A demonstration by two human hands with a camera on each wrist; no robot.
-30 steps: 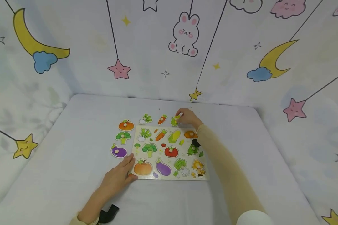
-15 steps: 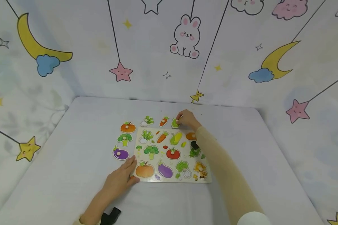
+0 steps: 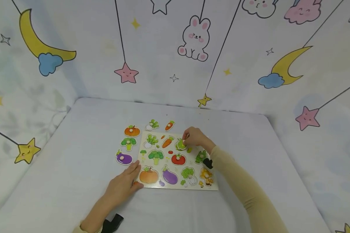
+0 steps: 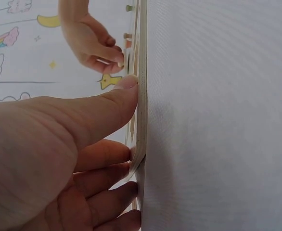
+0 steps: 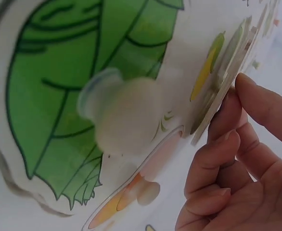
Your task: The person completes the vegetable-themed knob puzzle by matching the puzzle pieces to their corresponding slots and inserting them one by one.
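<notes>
My right hand [image 3: 193, 136] pinches a corn puzzle piece [image 3: 179, 144] just over the corn picture in the upper part of the vegetable puzzle board [image 3: 175, 186]. In the right wrist view the thin piece [image 5: 217, 103] is tilted against the board, with the fingertips at its edge. My left hand [image 3: 123, 183] rests at the board's lower left corner, fingers extended along its side. Its thumb [image 4: 117, 98] touches the board's edge in the left wrist view. Knobbed tomato [image 3: 178, 159], cabbage [image 3: 188, 174] and mushroom [image 3: 206, 176] pieces lie in the board.
Left of the board lie loose pumpkin [image 3: 132, 131], broccoli [image 3: 129, 143] and eggplant [image 3: 124, 158] pieces. Beyond its far edge are a radish-like piece [image 3: 152, 125] and a carrot piece [image 3: 169, 125]. A white cloth [image 3: 250, 194] covers the table.
My right hand has brought the corn piece from beyond the board's far edge toward me, over the board's corn picture. My left hand stays at the corner.
</notes>
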